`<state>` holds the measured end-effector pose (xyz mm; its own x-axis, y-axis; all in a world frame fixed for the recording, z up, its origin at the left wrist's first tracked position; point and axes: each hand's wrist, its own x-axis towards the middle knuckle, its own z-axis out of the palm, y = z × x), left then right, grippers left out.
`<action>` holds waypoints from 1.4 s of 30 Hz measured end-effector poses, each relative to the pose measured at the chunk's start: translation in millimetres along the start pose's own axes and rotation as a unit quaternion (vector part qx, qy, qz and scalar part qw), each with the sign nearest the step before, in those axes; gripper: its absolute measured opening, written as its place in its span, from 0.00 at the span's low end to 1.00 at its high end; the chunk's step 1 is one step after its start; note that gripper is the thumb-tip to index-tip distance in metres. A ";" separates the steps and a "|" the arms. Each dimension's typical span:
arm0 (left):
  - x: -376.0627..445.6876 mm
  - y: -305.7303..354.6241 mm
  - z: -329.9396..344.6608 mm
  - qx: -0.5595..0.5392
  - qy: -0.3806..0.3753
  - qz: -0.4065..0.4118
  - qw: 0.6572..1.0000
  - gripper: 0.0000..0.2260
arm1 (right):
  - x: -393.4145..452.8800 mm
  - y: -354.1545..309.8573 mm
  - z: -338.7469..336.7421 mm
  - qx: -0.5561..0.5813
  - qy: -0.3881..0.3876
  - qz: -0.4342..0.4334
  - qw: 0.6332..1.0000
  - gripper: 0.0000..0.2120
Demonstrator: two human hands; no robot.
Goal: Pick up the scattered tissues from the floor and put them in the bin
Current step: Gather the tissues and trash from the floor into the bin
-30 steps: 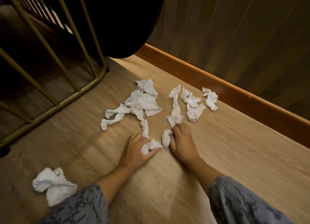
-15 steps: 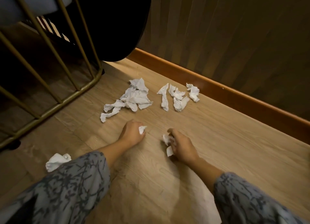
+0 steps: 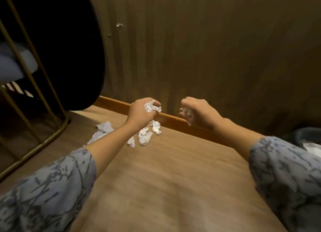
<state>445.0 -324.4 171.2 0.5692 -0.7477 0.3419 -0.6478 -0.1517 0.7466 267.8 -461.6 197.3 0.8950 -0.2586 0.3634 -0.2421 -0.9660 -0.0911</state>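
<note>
Carry step: left hand [image 3: 141,112] grip clenched round crumpled tissue wad [image 3: 152,107], right hand [image 3: 199,112] grip clenched round tissue scrap [image 3: 185,111], both raised off floor [image 3: 173,171]. Loose tissues [image 3: 147,135] lie far left by skirting board [image 3: 172,119]. Next: swing right to dark bin [image 3: 307,138], drop both.

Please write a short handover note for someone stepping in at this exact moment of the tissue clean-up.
Left hand: raised off the floor, closed on a crumpled tissue wad.
Right hand: raised too, fist closed on a small tissue scrap.
Bin: dark, at the far right edge by the right sleeve; something white shows inside.
Done: both hands loaded, nothing dropped in yet from this grab.
Left: carry both handfuls to the bin, then collect the loose tissues near the baseboard and the tissue pile partly hidden by the left forearm.
</note>
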 end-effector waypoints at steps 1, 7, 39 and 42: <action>2.0 16.7 5.8 -0.011 -0.005 0.022 1.000 0.07 | -7.9 7.2 -9.9 0.007 0.070 0.030 0.997 0.06; 5.6 100.6 67.5 -0.020 -0.043 0.086 0.995 0.13 | -77.2 52.0 -51.2 0.088 0.298 0.227 0.923 0.09; -26.3 301.9 395.7 0.113 -0.398 0.310 0.856 0.46 | -308.4 227.3 -108.5 -0.069 -0.022 0.695 0.715 0.29; -7.5 271.0 345.8 0.051 -0.416 0.257 0.871 0.42 | -277.1 216.1 -112.8 -0.043 0.073 0.633 0.770 0.20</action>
<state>90.1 -583.5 173.6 -0.3448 -0.9372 0.0527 -0.7743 0.3157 0.5485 -74.8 -598.0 181.6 -0.1279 -0.9825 0.1358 -0.9149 0.0640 -0.3986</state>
